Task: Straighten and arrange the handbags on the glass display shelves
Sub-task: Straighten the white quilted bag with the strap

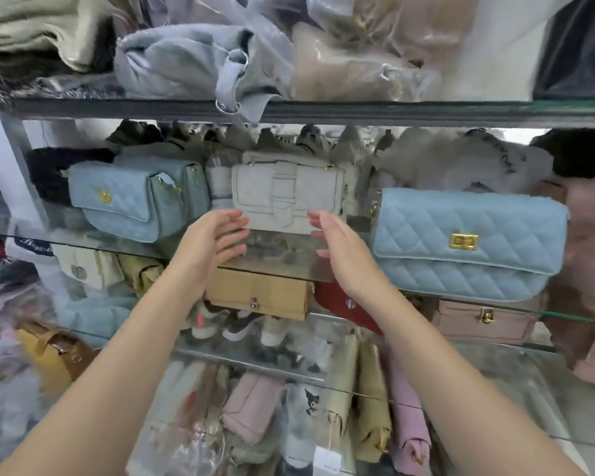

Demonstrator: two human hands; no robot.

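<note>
- White bag (287, 197): upright on glass shelf (282, 259), mid-frame, flap and buckle strap facing out.
- Left hand (208, 243): at 7 o'clock of white bag. Palm turned inward, fingers straight and slightly spread, tips at the bag's lower left corner. Contact cannot be told.
- Right hand (340, 249): at 5 o'clock of white bag. Palm turned inward, fingers straight and close together, tips over the bag's lower right edge. Contact cannot be told.
- Neither hand grips anything.
- Blue bag (131, 201): same shelf, 9 o'clock of white bag, tilted, gold stud on flap.
- Quilted bag (468, 242): same shelf, 3 o'clock of white bag, light blue, gold turn-lock.
- Shelf below: tan bag (258, 295) at 6 o'clock of white bag, red bag (340, 300) just beside it at 3 o'clock, pink bag (481, 319) under quilted bag.
- Top shelf (358, 111): at 12 o'clock, carries bags in clear plastic wrap.
</note>
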